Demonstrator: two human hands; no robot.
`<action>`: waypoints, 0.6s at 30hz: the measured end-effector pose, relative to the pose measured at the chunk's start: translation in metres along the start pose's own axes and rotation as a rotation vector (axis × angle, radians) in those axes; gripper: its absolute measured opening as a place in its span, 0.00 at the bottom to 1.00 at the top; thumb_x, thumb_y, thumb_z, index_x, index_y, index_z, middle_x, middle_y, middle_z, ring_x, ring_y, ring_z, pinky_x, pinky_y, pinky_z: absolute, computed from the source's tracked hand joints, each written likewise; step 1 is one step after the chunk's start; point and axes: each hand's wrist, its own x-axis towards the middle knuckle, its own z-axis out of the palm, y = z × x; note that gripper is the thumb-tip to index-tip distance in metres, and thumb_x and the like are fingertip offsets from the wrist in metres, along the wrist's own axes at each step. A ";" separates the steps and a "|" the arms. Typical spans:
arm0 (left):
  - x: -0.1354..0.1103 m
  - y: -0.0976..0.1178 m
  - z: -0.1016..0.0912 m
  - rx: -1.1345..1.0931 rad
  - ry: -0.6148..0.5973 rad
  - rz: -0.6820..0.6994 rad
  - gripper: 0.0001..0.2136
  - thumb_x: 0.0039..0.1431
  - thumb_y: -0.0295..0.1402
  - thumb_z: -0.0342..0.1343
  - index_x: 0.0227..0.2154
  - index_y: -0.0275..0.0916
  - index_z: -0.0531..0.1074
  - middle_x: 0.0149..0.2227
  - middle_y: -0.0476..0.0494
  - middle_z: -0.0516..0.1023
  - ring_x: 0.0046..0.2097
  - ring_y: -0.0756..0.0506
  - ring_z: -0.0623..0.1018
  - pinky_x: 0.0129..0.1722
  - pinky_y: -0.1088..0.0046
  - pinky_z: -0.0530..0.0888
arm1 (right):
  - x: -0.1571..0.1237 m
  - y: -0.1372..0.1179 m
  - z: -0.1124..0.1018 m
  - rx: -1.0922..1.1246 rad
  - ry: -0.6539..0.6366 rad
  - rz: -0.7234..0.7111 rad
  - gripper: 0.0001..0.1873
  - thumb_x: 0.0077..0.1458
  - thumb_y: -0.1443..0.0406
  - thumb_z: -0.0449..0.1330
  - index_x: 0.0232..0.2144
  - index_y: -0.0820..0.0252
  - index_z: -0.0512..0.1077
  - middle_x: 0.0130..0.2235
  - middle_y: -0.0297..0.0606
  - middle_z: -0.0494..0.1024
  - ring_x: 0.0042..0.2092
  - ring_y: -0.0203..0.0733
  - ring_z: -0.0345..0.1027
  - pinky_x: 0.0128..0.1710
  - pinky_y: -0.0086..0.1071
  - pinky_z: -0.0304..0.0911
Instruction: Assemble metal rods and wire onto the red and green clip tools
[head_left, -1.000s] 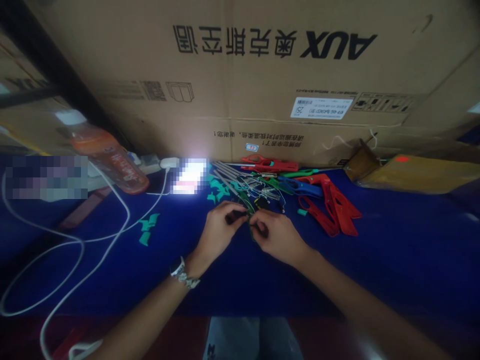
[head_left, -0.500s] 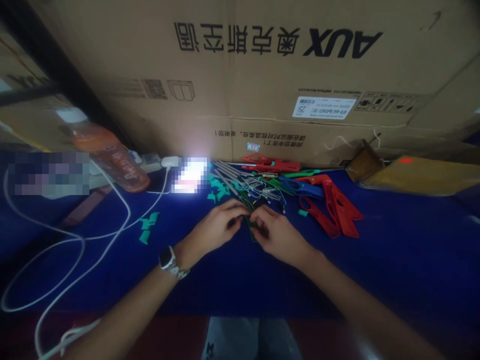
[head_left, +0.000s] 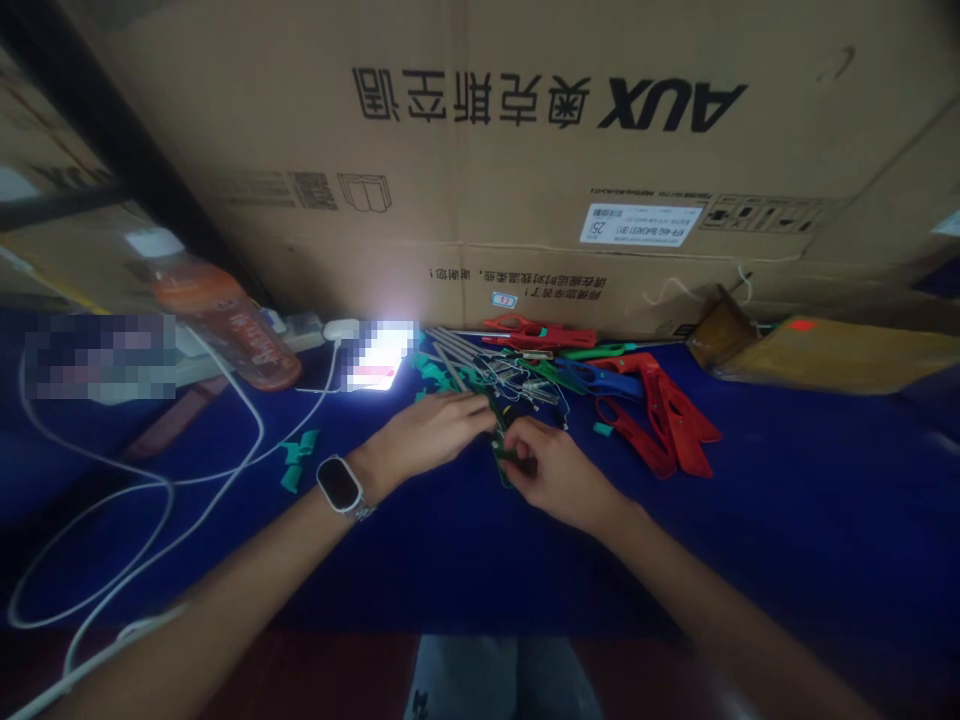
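A green plastic lighter casing (head_left: pixel 501 462) lies low over the blue cloth, partly hidden by my fingers. My right hand (head_left: pixel 559 465) pinches it from the right, thumb and fingers curled. From the left, my left hand (head_left: pixel 435 432) reaches in with its fingers closed together at the casing's upper end; its fingertips are partly hidden, so what they grip is unclear. Just beyond both hands is a pile of metal lighter tubes (head_left: pixel 454 355), small parts with thin wires (head_left: pixel 525 380), and small teal plastic pieces (head_left: pixel 435 375).
Red lighter casings (head_left: pixel 675 420) and a blue one (head_left: pixel 611 380) lie to the right. A glowing phone (head_left: pixel 381 355), a drink bottle (head_left: pixel 229 320) and white cables (head_left: pixel 169 490) are on the left. Behind stands a large cardboard box (head_left: pixel 480 215); a yellow packet (head_left: pixel 840 355) lies far right.
My left hand has turned over flatter, its thumb no longer visible and its fingers straighter across the casing's top. My right hand keeps its pinch. The view has tilted slightly.
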 end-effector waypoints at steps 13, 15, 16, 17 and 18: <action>-0.008 -0.003 0.029 -0.038 0.278 -0.004 0.10 0.66 0.21 0.47 0.34 0.37 0.72 0.35 0.45 0.70 0.37 0.47 0.74 0.35 0.72 0.73 | 0.019 -0.016 -0.012 -0.140 0.004 0.182 0.07 0.58 0.62 0.60 0.29 0.57 0.72 0.21 0.29 0.70 0.23 0.34 0.63 0.26 0.29 0.52; -0.005 -0.002 0.031 -0.015 0.288 0.000 0.11 0.66 0.20 0.46 0.32 0.37 0.71 0.34 0.45 0.69 0.36 0.47 0.74 0.34 0.72 0.73 | 0.025 -0.017 -0.011 -0.182 -0.017 0.213 0.05 0.56 0.64 0.60 0.28 0.56 0.73 0.23 0.31 0.73 0.25 0.35 0.65 0.27 0.30 0.53; -0.004 -0.002 0.031 -0.008 0.287 0.002 0.11 0.65 0.19 0.46 0.31 0.37 0.70 0.34 0.45 0.69 0.36 0.46 0.74 0.34 0.72 0.73 | 0.027 -0.018 -0.011 -0.198 -0.024 0.233 0.05 0.56 0.64 0.60 0.28 0.56 0.74 0.24 0.31 0.75 0.26 0.35 0.67 0.28 0.30 0.53; -0.003 -0.001 0.032 -0.004 0.283 -0.001 0.11 0.65 0.19 0.46 0.31 0.37 0.70 0.34 0.45 0.69 0.37 0.46 0.74 0.34 0.72 0.73 | 0.029 -0.019 -0.011 -0.212 -0.028 0.258 0.05 0.55 0.64 0.60 0.28 0.56 0.74 0.25 0.32 0.76 0.26 0.36 0.68 0.28 0.30 0.54; -0.003 -0.001 0.033 -0.004 0.276 -0.010 0.11 0.64 0.19 0.47 0.31 0.37 0.70 0.34 0.45 0.69 0.37 0.46 0.74 0.35 0.72 0.74 | 0.030 -0.020 -0.011 -0.226 -0.027 0.289 0.04 0.54 0.64 0.60 0.28 0.55 0.74 0.26 0.33 0.77 0.27 0.36 0.69 0.28 0.30 0.54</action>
